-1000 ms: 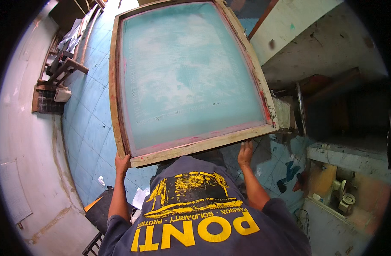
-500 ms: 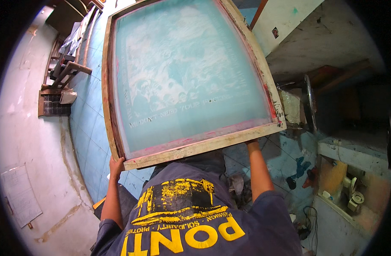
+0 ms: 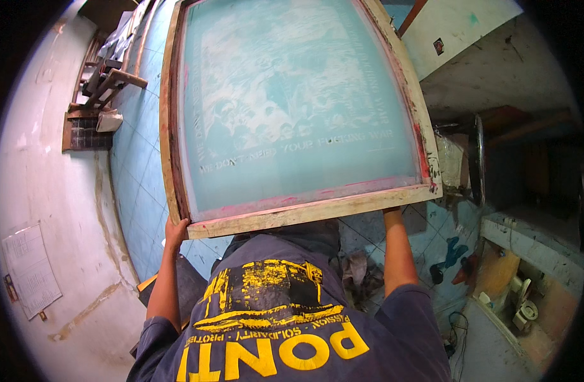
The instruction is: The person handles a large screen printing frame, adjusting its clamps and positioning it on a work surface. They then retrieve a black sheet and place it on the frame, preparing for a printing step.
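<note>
A large screen-printing frame (image 3: pixel 304 213), with a wooden border and a teal-coated mesh, is held out in front of me. Paler crowd figures and lettering show in the mesh (image 3: pixel 292 175), and pink-red stains run along its inner edges. At the near left corner, my left hand (image 3: pixel 176 230) grips the wood, its thumb against the border. My right hand (image 3: pixel 392 211) supports the near rail right of its middle from beneath; the wood hides most of its fingers.
A wooden rack (image 3: pixel 113 79) stands at the far left beside a crate (image 3: pixel 88 130). Paper sheets (image 3: pixel 32 270) hang on the left wall. To the right are a stained counter (image 3: pixel 534 239), a small fan (image 3: pixel 526 312), blue sandals (image 3: pixel 450 258) and a cable (image 3: pixel 457 328) on the floor.
The frame has turned slightly, its near left corner rising in view and its near edge lying more level. The whole view has shifted a little. Both hands keep their hold.
</note>
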